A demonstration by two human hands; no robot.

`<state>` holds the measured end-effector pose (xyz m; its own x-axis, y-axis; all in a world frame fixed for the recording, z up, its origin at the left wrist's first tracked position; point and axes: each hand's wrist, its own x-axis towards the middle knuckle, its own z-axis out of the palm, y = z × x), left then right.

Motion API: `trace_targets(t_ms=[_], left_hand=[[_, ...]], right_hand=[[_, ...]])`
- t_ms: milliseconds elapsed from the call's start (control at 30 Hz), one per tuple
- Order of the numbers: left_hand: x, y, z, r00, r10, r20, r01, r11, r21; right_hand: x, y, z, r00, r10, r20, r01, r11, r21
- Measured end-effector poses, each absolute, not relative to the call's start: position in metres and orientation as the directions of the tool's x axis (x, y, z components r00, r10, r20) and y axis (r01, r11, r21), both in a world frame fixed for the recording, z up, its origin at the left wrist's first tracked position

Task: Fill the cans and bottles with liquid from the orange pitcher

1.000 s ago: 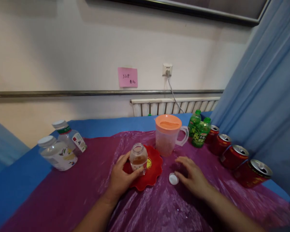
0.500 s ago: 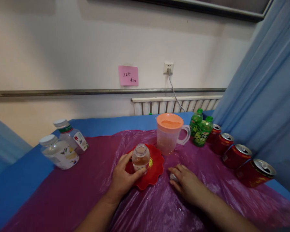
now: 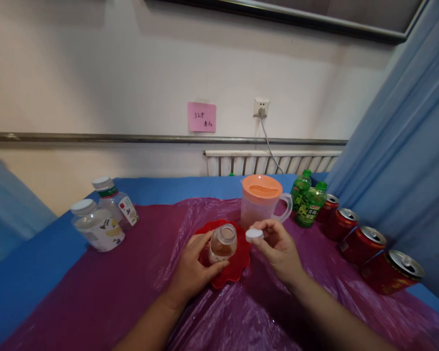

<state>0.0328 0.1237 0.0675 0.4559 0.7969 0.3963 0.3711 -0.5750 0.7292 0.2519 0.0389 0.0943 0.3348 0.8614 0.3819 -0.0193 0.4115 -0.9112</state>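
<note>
A clear plastic bottle (image 3: 223, 242) with brownish liquid inside and an uncovered mouth stands over a red scalloped plate (image 3: 243, 258). My left hand (image 3: 195, 261) is wrapped round its left side, thumb across the front. To the right, my right hand (image 3: 278, 248) pinches a white bottle cap (image 3: 254, 235) between thumb and fingers, raised above the table and apart from the bottle mouth. Just behind that hand is a translucent pitcher (image 3: 258, 209) with an orange lid (image 3: 262, 187).
Two capped bottles (image 3: 100, 229) (image 3: 119, 207) stand at the left. Two green bottles (image 3: 310, 204) (image 3: 300, 187) and several red cans (image 3: 391, 273) line the right, beside a blue curtain (image 3: 398, 146). Purple plastic sheeting (image 3: 131, 292) covers the blue tabletop (image 3: 161, 187).
My right hand has lifted the white cap off the sheeting and brought it up and left, nearer the bottle. My left hand keeps its hold on the bottle, which now leans slightly right.
</note>
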Motion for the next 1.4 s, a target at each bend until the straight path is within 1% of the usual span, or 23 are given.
trace_targets(t_ms=[100, 167, 233, 367, 467, 533, 600, 667, 733, 867, 967, 1033, 1167, 1233, 1300, 1400], left_hand=[[0.033, 0.123, 0.07, 0.486, 0.763, 0.426, 0.358, -0.618, 0.7], [0.033, 0.122, 0.071, 0.506, 0.747, 0.432, 0.352, -0.636, 0.687], [0.033, 0.122, 0.073, 0.514, 0.743, 0.428, 0.353, -0.638, 0.684], [0.033, 0.12, 0.076, 0.509, 0.748, 0.426, 0.357, -0.633, 0.687], [0.033, 0.118, 0.078, 0.522, 0.729, 0.442, 0.345, -0.654, 0.673], [0.032, 0.118, 0.079, 0.534, 0.708, 0.463, 0.331, -0.678, 0.656], [0.032, 0.118, 0.08, 0.541, 0.686, 0.487, 0.317, -0.702, 0.638], [0.032, 0.117, 0.08, 0.543, 0.671, 0.505, 0.307, -0.718, 0.624], [0.032, 0.117, 0.08, 0.549, 0.66, 0.513, 0.298, -0.728, 0.618], [0.032, 0.117, 0.079, 0.56, 0.64, 0.526, 0.274, -0.743, 0.611], [0.031, 0.116, 0.078, 0.568, 0.628, 0.531, 0.258, -0.749, 0.61], [0.031, 0.116, 0.078, 0.578, 0.627, 0.522, 0.254, -0.746, 0.615], [0.03, 0.115, 0.078, 0.59, 0.632, 0.503, 0.257, -0.737, 0.625], [0.03, 0.116, 0.077, 0.584, 0.633, 0.508, 0.259, -0.739, 0.622], [0.029, 0.117, 0.075, 0.57, 0.633, 0.524, 0.263, -0.744, 0.614], [0.028, 0.119, 0.073, 0.552, 0.635, 0.541, 0.276, -0.751, 0.6]], right_hand=[[0.235, 0.051, 0.107, 0.375, 0.79, 0.484, -0.046, 0.538, -0.842], [0.229, 0.055, 0.109, 0.335, 0.768, 0.546, -0.003, 0.58, -0.815], [0.226, 0.054, 0.106, 0.277, 0.762, 0.585, 0.082, 0.588, -0.805], [0.233, 0.052, 0.098, 0.167, 0.781, 0.602, 0.214, 0.567, -0.795], [0.242, 0.05, 0.102, 0.066, 0.801, 0.595, 0.304, 0.552, -0.776], [0.248, 0.048, 0.111, -0.018, 0.799, 0.601, 0.39, 0.559, -0.732], [0.252, 0.046, 0.121, -0.115, 0.777, 0.619, 0.459, 0.594, -0.661], [0.255, 0.044, 0.128, -0.194, 0.749, 0.634, 0.487, 0.634, -0.601], [0.256, 0.042, 0.132, -0.234, 0.731, 0.641, 0.503, 0.655, -0.564], [0.254, 0.041, 0.129, -0.209, 0.718, 0.664, 0.571, 0.641, -0.513], [0.251, 0.043, 0.124, -0.169, 0.714, 0.68, 0.605, 0.62, -0.5], [0.248, 0.045, 0.122, -0.114, 0.73, 0.674, 0.633, 0.576, -0.517], [0.241, 0.049, 0.119, 0.042, 0.784, 0.62, 0.67, 0.438, -0.6], [0.239, 0.048, 0.117, 0.034, 0.785, 0.618, 0.635, 0.461, -0.62], [0.238, 0.046, 0.116, -0.014, 0.774, 0.633, 0.577, 0.523, -0.627], [0.239, 0.042, 0.115, -0.068, 0.745, 0.664, 0.566, 0.577, -0.589]])
